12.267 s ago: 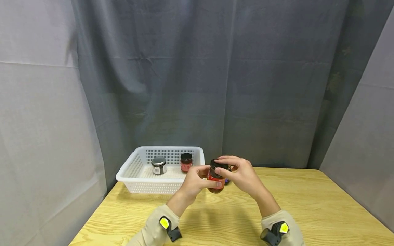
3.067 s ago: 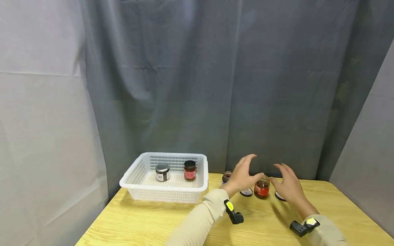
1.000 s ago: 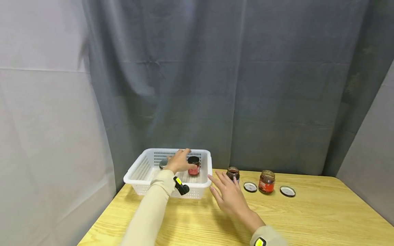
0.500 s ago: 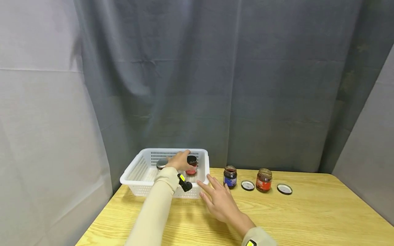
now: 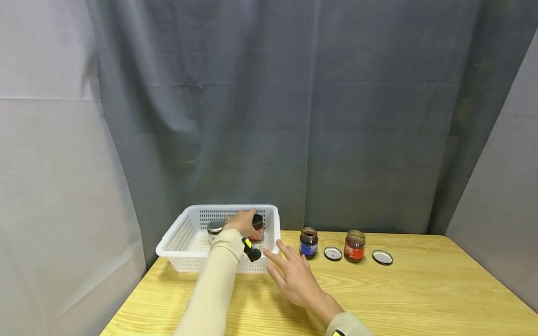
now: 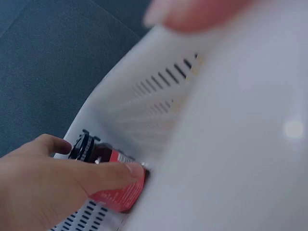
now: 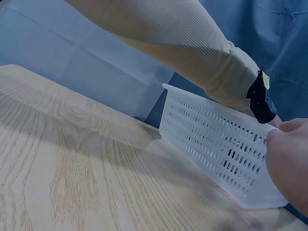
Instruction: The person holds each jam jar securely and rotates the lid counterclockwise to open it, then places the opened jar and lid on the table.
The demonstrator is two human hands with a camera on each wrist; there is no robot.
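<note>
My left hand (image 5: 244, 223) reaches into the white plastic basket (image 5: 180, 254) and grips a red-labelled jar (image 5: 258, 228) with a black lid. In the left wrist view the thumb lies across the label of that jar (image 6: 115, 192), and a finger bends by its lid. Partly behind the left wrist stands a silver-lidded jar (image 5: 215, 227). My right hand (image 5: 294, 277) has its fingers spread, fingertips right at the basket's front right corner; in the right wrist view the hand (image 7: 291, 159) overlaps the basket's end.
Right of the basket, a lidless blue-labelled jar (image 5: 308, 243) and a lidless red-labelled jar (image 5: 355, 246) stand on the wooden table (image 5: 420, 289). One lid (image 5: 333, 254) lies upturned between them, another lid (image 5: 382, 257) to their right. A grey curtain (image 5: 357, 116) hangs behind.
Both hands held a red-labelled jar earlier; it now stands lidless on the table, its lid off. My left hand has since moved into the basket and closed round another jar; the right followed leftward.
</note>
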